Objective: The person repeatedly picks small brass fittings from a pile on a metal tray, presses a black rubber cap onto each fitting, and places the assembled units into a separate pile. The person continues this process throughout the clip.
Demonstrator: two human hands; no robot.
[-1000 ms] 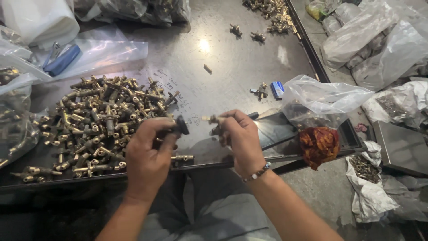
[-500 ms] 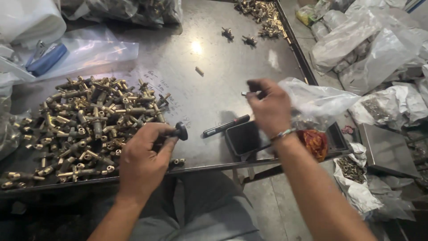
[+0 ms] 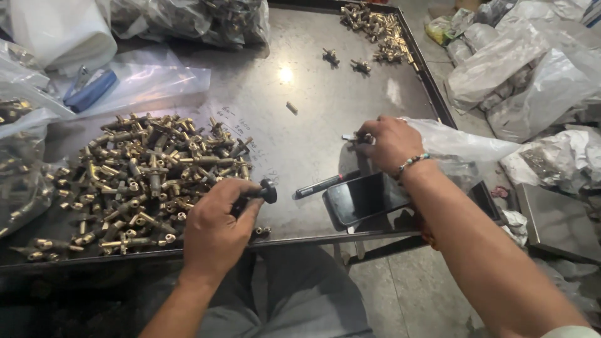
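Observation:
My left hand (image 3: pixel 216 228) is closed around a black-handled tool (image 3: pixel 266 191) at the near edge of the metal table (image 3: pixel 313 94), right beside a big heap of brass fittings (image 3: pixel 141 172). My right hand (image 3: pixel 389 143) has reached out to the table's right side and pinches a small brass fitting (image 3: pixel 352 137) there. A beaded bracelet is on that wrist. Below the right hand lie a dark phone (image 3: pixel 363 199) and a black pen (image 3: pixel 322 185).
A second pile of brass fittings (image 3: pixel 375 28) sits at the far right corner, with two loose ones (image 3: pixel 344 61) nearby. Clear plastic bags (image 3: pixel 532 69) crowd the floor at right; bags and a blue tool (image 3: pixel 94 91) lie at left.
My right hand left the left hand, swung out to the right side of the table and came down on a small fitting. The left hand stayed put with its tool.

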